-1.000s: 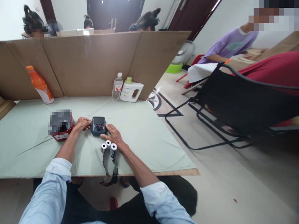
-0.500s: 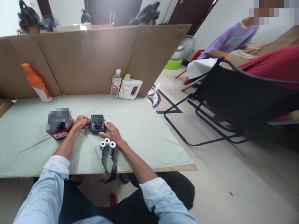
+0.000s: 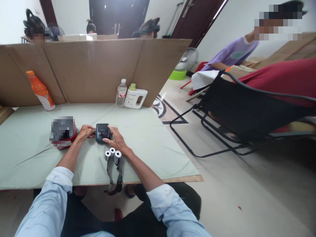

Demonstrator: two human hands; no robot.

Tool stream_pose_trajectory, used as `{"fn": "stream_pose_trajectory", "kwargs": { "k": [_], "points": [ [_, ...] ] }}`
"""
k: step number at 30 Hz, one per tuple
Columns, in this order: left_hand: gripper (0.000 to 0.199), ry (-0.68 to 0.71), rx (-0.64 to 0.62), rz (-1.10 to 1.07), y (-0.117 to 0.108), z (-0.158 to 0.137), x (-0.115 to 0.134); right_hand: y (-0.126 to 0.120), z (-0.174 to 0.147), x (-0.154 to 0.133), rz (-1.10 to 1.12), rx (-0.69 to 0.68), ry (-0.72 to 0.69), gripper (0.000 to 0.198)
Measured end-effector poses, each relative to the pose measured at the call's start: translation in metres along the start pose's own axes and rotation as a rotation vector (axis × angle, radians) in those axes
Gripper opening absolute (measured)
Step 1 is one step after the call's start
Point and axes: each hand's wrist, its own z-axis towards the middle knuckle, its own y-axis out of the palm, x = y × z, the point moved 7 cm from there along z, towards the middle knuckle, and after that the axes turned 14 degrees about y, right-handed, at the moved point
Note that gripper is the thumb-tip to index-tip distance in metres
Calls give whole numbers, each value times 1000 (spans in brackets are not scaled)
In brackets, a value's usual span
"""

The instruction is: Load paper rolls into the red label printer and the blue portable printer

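Observation:
A small dark portable printer (image 3: 103, 133) with a glossy top lies on the pale green tablecloth. My right hand (image 3: 117, 139) grips it from the right, thumb at the front corner and fingers along the side. At its left side, the fingers of my left hand (image 3: 88, 131) are pinched together; what they hold, if anything, is too small to make out. Three white paper rolls (image 3: 118, 155) stand just in front of the printer. Dark strips (image 3: 119, 177) trail from them over the table's front edge.
A red box (image 3: 64, 133) with a blurred top sits left of my left hand. Along the cardboard partition (image 3: 93, 72) stand an orange bottle (image 3: 41, 92), a clear water bottle (image 3: 121, 94) and a white jug (image 3: 134, 98). A black folding chair (image 3: 237, 108) and people are beyond.
The camera view has tilted slightly. My right hand has shifted a little further over the printer's right edge, while my left hand stays pinched at its left side.

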Motion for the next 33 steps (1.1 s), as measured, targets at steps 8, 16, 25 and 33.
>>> {"fn": "stream_pose_trajectory", "kwargs": {
  "k": [8,16,25,33],
  "points": [
    [71,315,-136,-177,6,-1,14,-1,11,-8,-31,143,-39,35],
    [55,530,-190,-79,9,4,23,-1,13,-3,-72,78,-67,50],
    [70,497,-293,-109,12,6,18,-5,14,-9,-45,158,-93,18],
    [41,474,-50,65,10,8,22,-6,18,-11,8,142,-62,21]
  ]
}}
